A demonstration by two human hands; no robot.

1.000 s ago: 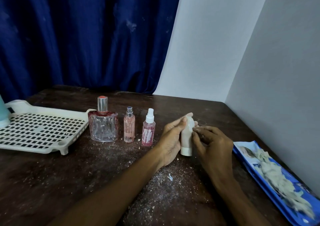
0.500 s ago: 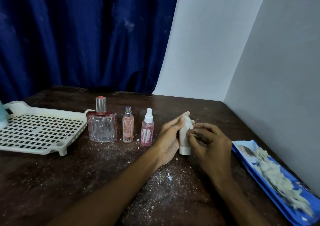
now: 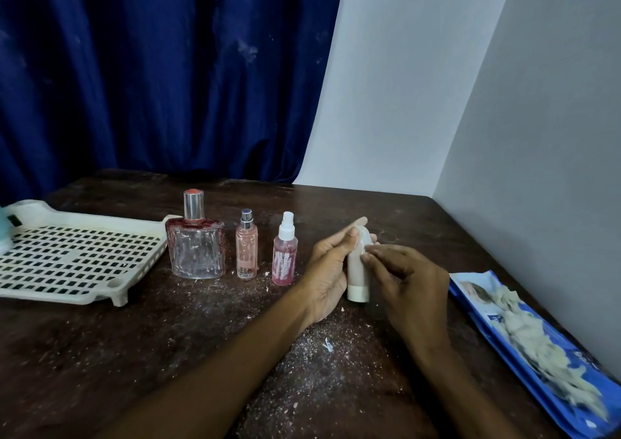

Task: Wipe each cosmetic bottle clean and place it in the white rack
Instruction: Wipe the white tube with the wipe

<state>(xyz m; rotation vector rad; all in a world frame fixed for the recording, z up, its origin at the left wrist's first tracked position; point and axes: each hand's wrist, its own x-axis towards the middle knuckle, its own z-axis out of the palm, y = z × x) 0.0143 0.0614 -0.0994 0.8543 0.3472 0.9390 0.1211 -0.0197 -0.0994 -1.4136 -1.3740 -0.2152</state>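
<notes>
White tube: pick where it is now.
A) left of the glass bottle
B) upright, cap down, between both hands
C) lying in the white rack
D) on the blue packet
B: the white tube is upright, cap down, gripped by the left hand with the right hand picking at it.

Dark wooden table bears scattered white flecks at its front middle; blue curtain hangs behind its far edge, pale wall along its right.
</notes>
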